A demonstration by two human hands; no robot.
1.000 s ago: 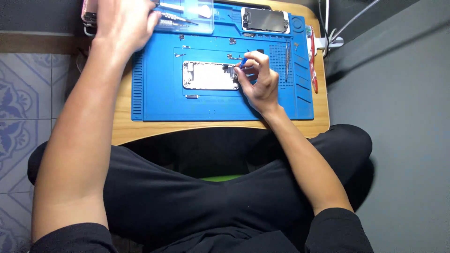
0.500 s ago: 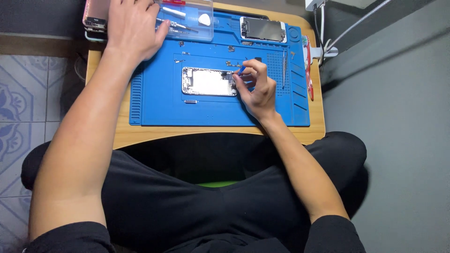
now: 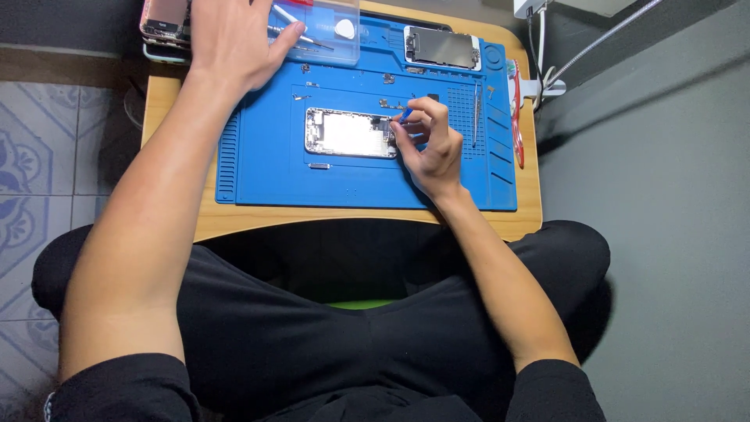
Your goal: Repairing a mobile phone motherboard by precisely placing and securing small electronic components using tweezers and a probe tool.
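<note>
An opened phone body [image 3: 350, 133] lies in the middle of a blue work mat [image 3: 266, 176] on a small wooden table [image 3: 168, 101]. My right hand [image 3: 430, 144] rests at the phone's right end, fingers pinched on a small blue tool [image 3: 406, 114]. My left hand [image 3: 234, 35] reaches to the mat's far left corner, fingers spread, thumb against a clear plastic tool tray [image 3: 324, 31]. It holds nothing that I can see.
A detached phone screen [image 3: 442, 47] lies at the mat's far edge. Tweezers [image 3: 475, 117] and a red-handled tool [image 3: 516, 117] lie at the right. More phones [image 3: 166, 23] are stacked at the far left corner. Small screws dot the mat. My crossed legs sit below the table.
My left hand has stayed near the clear tray, its thumb now against the tray. My right hand holds its place at the phone's right end.
</note>
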